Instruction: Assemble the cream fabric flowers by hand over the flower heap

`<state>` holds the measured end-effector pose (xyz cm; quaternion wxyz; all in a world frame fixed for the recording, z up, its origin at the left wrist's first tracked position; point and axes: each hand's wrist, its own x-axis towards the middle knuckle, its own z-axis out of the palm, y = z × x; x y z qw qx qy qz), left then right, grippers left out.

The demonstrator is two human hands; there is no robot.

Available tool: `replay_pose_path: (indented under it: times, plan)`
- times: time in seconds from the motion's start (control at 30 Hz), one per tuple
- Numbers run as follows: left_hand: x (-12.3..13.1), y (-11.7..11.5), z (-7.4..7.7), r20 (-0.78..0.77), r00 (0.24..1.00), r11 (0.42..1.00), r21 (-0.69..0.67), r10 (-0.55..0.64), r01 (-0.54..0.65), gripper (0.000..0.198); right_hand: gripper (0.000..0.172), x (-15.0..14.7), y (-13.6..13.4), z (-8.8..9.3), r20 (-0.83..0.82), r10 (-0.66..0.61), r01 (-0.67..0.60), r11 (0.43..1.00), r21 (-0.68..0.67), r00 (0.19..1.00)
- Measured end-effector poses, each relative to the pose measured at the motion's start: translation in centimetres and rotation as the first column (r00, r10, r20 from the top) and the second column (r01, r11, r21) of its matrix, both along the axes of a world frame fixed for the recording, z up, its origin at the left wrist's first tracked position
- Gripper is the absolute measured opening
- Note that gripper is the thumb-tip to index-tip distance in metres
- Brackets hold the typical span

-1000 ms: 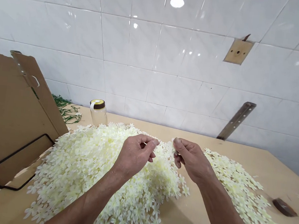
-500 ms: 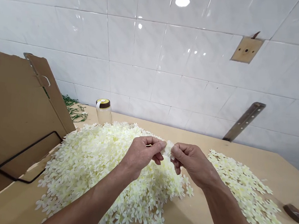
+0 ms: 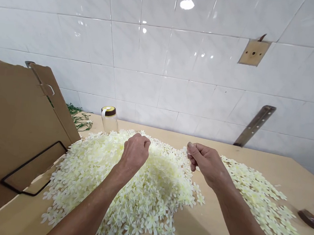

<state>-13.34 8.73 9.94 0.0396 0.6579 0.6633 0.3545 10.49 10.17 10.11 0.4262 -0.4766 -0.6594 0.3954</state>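
Left hand [image 3: 136, 153] above large heap of pale flowers [image 3: 95, 167], back turned to camera; fingers curled, tips hidden, so cannot tell how tightly closed or what held. Right hand [image 3: 204, 161] well apart from left, near heap's right edge; thumb drawn in toward bent fingers, white petals visible at tips, cannot tell whether gripped or lying behind. Flat spread of loose flowers [image 3: 260, 199] right of right hand. Lidded jar [image 3: 110, 123] behind heap. Cardboard [image 3: 12, 128] at left; green stems [image 3: 81, 119] beyond it.
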Motion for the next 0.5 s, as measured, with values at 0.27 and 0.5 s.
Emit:
replay_pose_path:
  times: [0.27, 0.5]
  plan:
    - [1.3, -0.4, -0.2, 0.691, 0.704, 0.979, 0.027, -0.165, 0.203, 0.019, 0.039, -0.2, 0.6, -0.8, 0.234, -0.069, 0.077, 0.997, -0.026, 0.970]
    - [2.6, -1.1, 0.3, 0.883, 0.421, 0.925, 0.037, -0.208, 0.379, 0.028, 0.043, -0.5, 0.7, -1.3, 0.193, 0.008, -0.002, 1.000, -0.029, 0.981]
